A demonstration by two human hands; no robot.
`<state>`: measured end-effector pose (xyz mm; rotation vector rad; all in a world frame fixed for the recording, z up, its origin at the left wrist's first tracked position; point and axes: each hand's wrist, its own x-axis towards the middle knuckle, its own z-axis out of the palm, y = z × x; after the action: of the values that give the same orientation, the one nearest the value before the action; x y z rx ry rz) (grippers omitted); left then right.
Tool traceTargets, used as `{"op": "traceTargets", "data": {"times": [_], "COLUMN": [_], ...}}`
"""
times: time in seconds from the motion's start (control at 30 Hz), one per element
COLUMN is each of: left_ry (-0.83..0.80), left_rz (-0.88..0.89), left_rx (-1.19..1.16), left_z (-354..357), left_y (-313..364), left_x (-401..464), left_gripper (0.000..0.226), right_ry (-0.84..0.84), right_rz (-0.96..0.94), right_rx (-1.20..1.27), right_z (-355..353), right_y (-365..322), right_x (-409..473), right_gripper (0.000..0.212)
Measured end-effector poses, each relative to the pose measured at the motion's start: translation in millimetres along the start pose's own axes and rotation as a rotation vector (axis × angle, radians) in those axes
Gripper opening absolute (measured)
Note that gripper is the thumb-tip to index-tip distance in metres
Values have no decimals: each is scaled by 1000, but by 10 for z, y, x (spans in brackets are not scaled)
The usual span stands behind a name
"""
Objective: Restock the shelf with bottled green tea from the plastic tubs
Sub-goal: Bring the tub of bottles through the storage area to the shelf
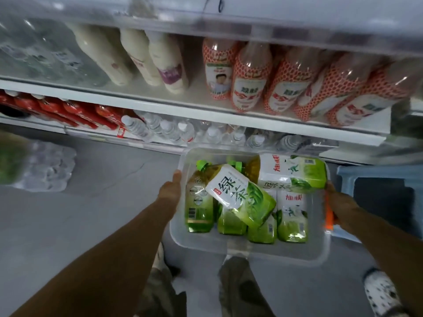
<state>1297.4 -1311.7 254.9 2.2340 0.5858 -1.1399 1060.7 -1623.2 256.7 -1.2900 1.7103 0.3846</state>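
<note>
Hands [170, 189] gripping clear plastic tub [247, 250].

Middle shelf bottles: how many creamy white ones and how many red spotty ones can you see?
Cream-white bottles: 3
Red-patterned bottles: 5
Total: 8

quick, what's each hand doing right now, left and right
Left hand: grips the left rim of the clear tub of green tea bottles.
Right hand: grips the tub's right rim.
</note>
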Motion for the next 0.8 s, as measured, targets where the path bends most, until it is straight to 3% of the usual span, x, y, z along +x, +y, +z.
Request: {"op": "traceTargets", "data": {"times": [0.33, 0.5, 0.57, 0.7, 0.73, 0.8], "left_ry": [51, 0, 63, 398, 363, 211], "left_rz": [-83, -138, -102, 199, 241, 206], "left_rx": [-122, -257, -210, -242, -312, -415], "left_z": [119, 97, 76, 185, 270, 480], "left_y": [62, 134, 143, 116, 102, 63], "left_x": [-38, -185, -247, -662, -807, -1013], "left_gripper": [77, 73, 79, 40, 28, 27], "right_ry": [-6, -12, -8, 202, 262, 260], "right_rz": [31, 21, 25, -298, -446, -711], "right_rx": [-9, -8, 21, -103, -139, -174], "right_z": [-15, -64, -108, -202, -211, -180], "right_y": [21, 45, 31, -97, -160, -315], "right_x": [201, 167, 83, -134, -247, -457], "right_gripper": [62, 60, 63, 80, 77, 67]}}
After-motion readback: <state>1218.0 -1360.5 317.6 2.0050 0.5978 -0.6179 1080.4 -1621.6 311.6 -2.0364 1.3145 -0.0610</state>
